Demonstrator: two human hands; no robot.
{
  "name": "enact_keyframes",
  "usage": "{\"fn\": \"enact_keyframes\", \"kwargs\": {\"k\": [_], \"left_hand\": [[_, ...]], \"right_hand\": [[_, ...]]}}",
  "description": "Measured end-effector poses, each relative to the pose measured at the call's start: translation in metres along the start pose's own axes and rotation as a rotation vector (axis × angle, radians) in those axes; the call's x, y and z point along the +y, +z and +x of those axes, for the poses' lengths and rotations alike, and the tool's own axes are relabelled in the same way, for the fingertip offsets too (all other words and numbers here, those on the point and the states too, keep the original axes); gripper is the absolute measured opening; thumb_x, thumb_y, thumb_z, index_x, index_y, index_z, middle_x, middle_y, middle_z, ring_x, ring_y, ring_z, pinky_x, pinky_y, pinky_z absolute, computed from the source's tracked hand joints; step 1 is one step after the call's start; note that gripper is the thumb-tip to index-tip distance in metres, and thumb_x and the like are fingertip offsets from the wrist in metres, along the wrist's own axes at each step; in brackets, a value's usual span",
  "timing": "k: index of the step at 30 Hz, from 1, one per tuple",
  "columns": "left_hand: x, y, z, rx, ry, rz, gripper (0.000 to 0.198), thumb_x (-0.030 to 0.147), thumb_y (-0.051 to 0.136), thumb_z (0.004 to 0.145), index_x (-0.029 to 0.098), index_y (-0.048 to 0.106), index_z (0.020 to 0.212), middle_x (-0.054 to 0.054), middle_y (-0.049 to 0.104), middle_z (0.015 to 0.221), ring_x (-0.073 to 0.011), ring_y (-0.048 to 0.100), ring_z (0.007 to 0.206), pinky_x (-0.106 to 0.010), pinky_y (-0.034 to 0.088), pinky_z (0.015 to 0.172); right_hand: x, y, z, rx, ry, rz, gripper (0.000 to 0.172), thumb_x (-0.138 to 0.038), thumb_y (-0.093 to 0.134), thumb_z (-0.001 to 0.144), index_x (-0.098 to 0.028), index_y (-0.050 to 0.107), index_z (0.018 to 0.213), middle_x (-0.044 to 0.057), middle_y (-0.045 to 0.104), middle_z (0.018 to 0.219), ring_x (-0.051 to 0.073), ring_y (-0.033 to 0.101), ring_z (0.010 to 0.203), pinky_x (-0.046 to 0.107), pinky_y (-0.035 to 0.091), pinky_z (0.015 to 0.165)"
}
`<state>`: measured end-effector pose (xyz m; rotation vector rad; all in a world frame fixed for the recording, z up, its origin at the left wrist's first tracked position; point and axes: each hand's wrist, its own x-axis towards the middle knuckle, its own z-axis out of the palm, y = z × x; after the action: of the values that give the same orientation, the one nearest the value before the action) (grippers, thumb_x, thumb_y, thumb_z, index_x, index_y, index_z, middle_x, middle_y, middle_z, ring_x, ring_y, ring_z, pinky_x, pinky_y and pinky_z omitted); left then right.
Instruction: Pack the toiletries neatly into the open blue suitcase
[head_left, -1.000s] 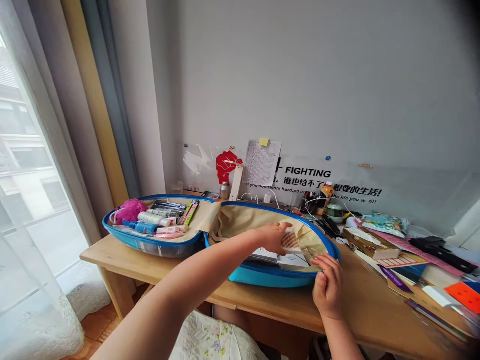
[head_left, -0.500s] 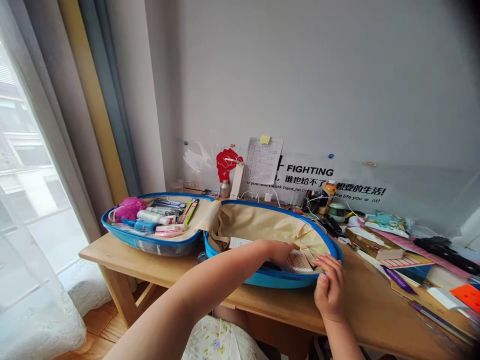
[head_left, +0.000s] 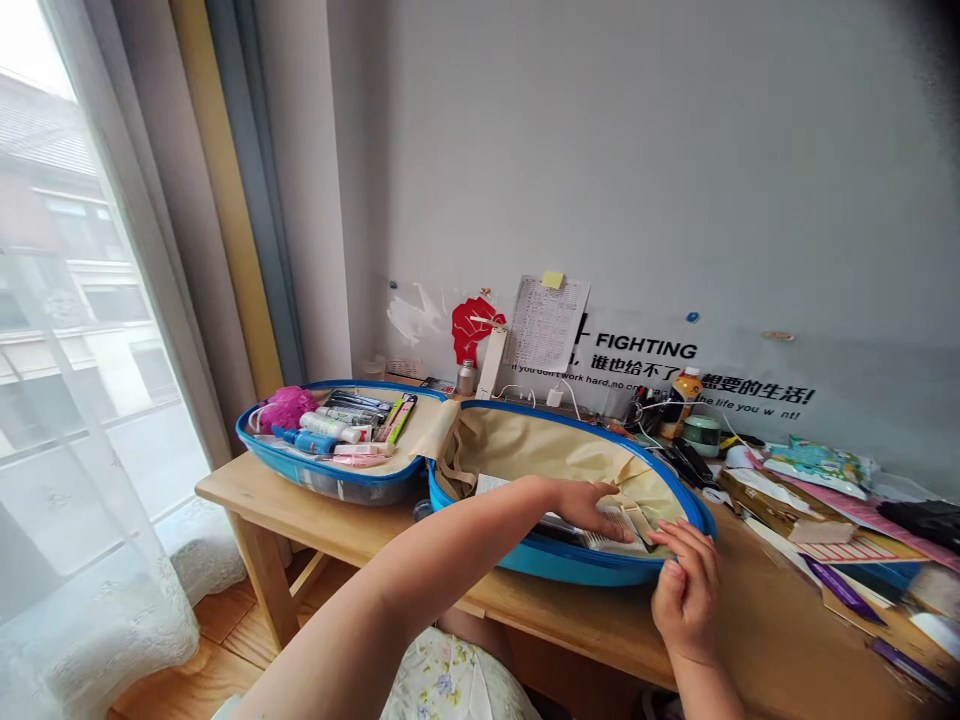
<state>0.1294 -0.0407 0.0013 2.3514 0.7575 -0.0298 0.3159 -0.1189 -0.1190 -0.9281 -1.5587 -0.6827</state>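
Note:
A blue suitcase with beige lining lies open on the wooden table. My left hand reaches into its right half with the fingers spread. Below those fingers lies a pale, comb-like thing, partly covered by the hand. A white card and dark items, half hidden by my forearm, lie in the same half. At the right front rim is my right hand, fingers stretched over the edge and thumb apart. In the left half sit a pink bath puff, a blue bottle, a white tube and several packaged items.
Right of the suitcase, the table bears papers, a purple pen-like item and a colourful packet. A bottle with an orange cap and a green-grey jar stand behind it. Curtains hang at the left.
My left hand has lifted slightly and spread its fingers above the comb-like thing. My right hand stays at the rim. The whole view has shifted, so things appear farther right.

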Motion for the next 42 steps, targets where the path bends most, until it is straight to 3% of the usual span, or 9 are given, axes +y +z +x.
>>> {"fn": "enact_keyframes", "kwargs": {"k": [3, 6, 9, 12, 19, 23, 27, 33, 42], "left_hand": [[-0.01, -0.018, -0.008, 0.122, 0.029, -0.045, 0.082, 0.051, 0.061, 0.09, 0.012, 0.03, 0.155, -0.016, 0.042, 0.156, -0.0259, 0.046, 0.14, -0.036, 0.035, 0.117], [-0.038, -0.048, -0.031, 0.343, 0.044, -0.07, 0.055, 0.041, 0.053, 0.095, 0.017, 0.048, 0.144, -0.009, 0.064, 0.136, -0.0196, 0.061, 0.122, -0.031, 0.044, 0.107], [-0.083, -0.081, -0.075, 0.646, -0.143, 0.001, 0.039, 0.041, 0.044, 0.097, 0.02, 0.065, 0.121, -0.002, 0.075, 0.112, -0.0166, 0.067, 0.101, -0.026, 0.051, 0.091], [-0.133, -0.106, -0.136, 0.79, -0.369, 0.112, 0.039, 0.044, 0.04, 0.095, 0.019, 0.071, 0.099, -0.003, 0.075, 0.103, -0.0197, 0.067, 0.095, -0.027, 0.052, 0.087], [-0.225, -0.118, -0.278, 0.893, -0.679, 0.216, 0.036, 0.025, 0.039, 0.085, 0.018, 0.067, 0.107, -0.007, 0.073, 0.114, -0.0234, 0.065, 0.109, -0.032, 0.049, 0.096], [-0.258, -0.112, -0.321, 0.672, -0.804, 0.44, 0.04, 0.021, 0.045, 0.08, 0.019, 0.067, 0.114, -0.007, 0.073, 0.116, -0.0226, 0.066, 0.108, -0.03, 0.051, 0.093], [-0.263, -0.11, -0.328, 0.527, -0.782, 0.569, 0.04, 0.02, 0.056, 0.075, 0.022, 0.071, 0.113, -0.008, 0.069, 0.124, -0.0271, 0.063, 0.114, -0.035, 0.047, 0.099], [-0.251, -0.115, -0.307, 0.299, -0.759, 0.756, 0.046, 0.018, 0.064, 0.074, 0.029, 0.069, 0.118, -0.007, 0.068, 0.127, -0.0271, 0.057, 0.124, -0.035, 0.042, 0.105], [-0.261, -0.119, -0.292, 0.262, -0.736, 0.757, 0.044, 0.022, 0.077, 0.068, 0.026, 0.072, 0.111, -0.012, 0.071, 0.117, -0.0317, 0.062, 0.118, -0.038, 0.044, 0.101]], "right_hand": [[0.001, 0.0, 0.0, -0.001, -0.003, -0.013, 0.036, -0.037, 0.033, 0.101, -0.02, 0.064, 0.099, 0.012, 0.067, 0.101, 0.029, 0.061, 0.109, 0.051, 0.045, 0.096], [0.002, 0.0, -0.001, 0.001, 0.003, -0.016, 0.037, -0.039, 0.033, 0.101, -0.019, 0.064, 0.099, 0.013, 0.066, 0.1, 0.029, 0.061, 0.109, 0.052, 0.045, 0.096], [0.002, 0.0, -0.001, -0.008, -0.001, -0.017, 0.036, -0.038, 0.033, 0.101, -0.019, 0.064, 0.1, 0.013, 0.066, 0.1, 0.029, 0.06, 0.11, 0.052, 0.045, 0.097], [0.002, 0.0, 0.0, -0.002, -0.015, -0.014, 0.034, -0.037, 0.034, 0.101, -0.02, 0.064, 0.1, 0.012, 0.067, 0.1, 0.029, 0.061, 0.109, 0.051, 0.045, 0.097], [0.004, 0.0, -0.002, -0.003, 0.003, -0.021, 0.038, -0.041, 0.033, 0.101, -0.02, 0.064, 0.098, 0.013, 0.067, 0.099, 0.03, 0.061, 0.108, 0.051, 0.046, 0.096], [0.005, 0.0, -0.003, -0.008, 0.02, -0.025, 0.039, -0.042, 0.032, 0.101, -0.02, 0.064, 0.097, 0.013, 0.067, 0.099, 0.03, 0.062, 0.108, 0.053, 0.047, 0.096], [0.005, 0.0, -0.003, -0.012, 0.017, -0.024, 0.038, -0.041, 0.033, 0.101, -0.02, 0.064, 0.097, 0.013, 0.067, 0.099, 0.03, 0.062, 0.109, 0.053, 0.047, 0.096], [0.005, -0.001, -0.003, -0.018, 0.01, -0.032, 0.038, -0.041, 0.034, 0.1, -0.02, 0.065, 0.098, 0.013, 0.067, 0.099, 0.03, 0.062, 0.109, 0.052, 0.047, 0.096], [0.007, 0.0, -0.005, -0.006, 0.006, -0.036, 0.036, -0.039, 0.033, 0.101, -0.02, 0.064, 0.098, 0.013, 0.068, 0.1, 0.03, 0.062, 0.11, 0.052, 0.048, 0.095]]}}
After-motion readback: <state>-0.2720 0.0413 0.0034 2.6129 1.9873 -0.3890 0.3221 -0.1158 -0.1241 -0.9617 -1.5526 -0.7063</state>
